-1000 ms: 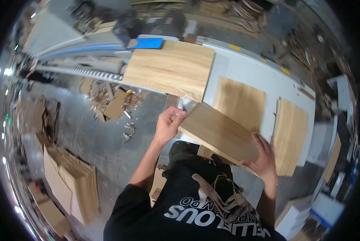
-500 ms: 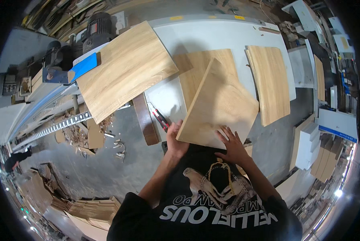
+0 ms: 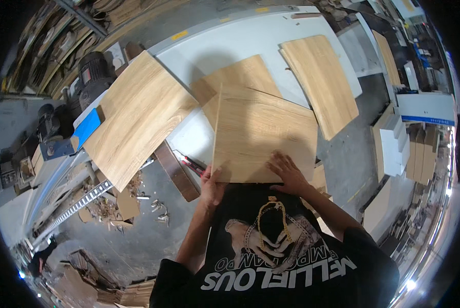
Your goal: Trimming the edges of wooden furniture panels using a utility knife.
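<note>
I hold a light wood-grain panel [image 3: 263, 133] in front of my chest, above a white worktable [image 3: 250, 43]. My left hand [image 3: 211, 184] grips the panel's near left corner. My right hand [image 3: 287, 172] lies with fingers spread on the panel's near edge. Under the held panel another wood panel [image 3: 235, 77] lies flat on the table. A red-handled tool [image 3: 190, 162] rests at the table's edge just left of my left hand.
A large wood panel [image 3: 137, 115] overhangs the table's left side, and a further one [image 3: 319, 82] lies at the right. A dark board [image 3: 176, 177] leans by the table. Offcuts litter the floor [image 3: 117, 205] at the left. White and wood boards [image 3: 394, 143] are stacked at the right.
The panel has swung from a tilted diamond pose to square in front of me, lower over the table. My right hand has spread on its near edge.
</note>
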`<state>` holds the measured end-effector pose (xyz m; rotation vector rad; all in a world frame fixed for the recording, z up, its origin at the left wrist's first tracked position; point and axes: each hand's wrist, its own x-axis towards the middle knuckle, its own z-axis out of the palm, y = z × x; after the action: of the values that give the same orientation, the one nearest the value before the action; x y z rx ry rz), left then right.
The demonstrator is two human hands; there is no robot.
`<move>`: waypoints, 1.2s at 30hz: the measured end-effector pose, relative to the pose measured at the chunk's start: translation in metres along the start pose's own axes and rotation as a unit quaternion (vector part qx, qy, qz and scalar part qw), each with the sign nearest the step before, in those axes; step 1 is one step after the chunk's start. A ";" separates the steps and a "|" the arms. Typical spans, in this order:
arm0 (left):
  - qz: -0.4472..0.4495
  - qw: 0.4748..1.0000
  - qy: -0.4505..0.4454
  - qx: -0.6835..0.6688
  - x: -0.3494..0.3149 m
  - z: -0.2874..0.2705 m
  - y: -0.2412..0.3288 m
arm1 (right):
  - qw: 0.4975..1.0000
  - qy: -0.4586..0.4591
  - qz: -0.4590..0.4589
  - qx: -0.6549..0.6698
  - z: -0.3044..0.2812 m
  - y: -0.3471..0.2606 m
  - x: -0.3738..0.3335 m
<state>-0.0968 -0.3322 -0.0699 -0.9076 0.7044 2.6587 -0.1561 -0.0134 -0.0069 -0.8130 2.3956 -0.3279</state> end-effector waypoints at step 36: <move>0.122 0.496 0.271 0.816 0.304 -0.081 0.531 | 0.977 0.192 -0.026 -0.093 -0.172 -0.018 -0.049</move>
<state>-0.4902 -0.8053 -0.1232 -0.7859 2.7020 0.5361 -0.2183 0.0106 0.1599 -0.9721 2.8008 -0.3062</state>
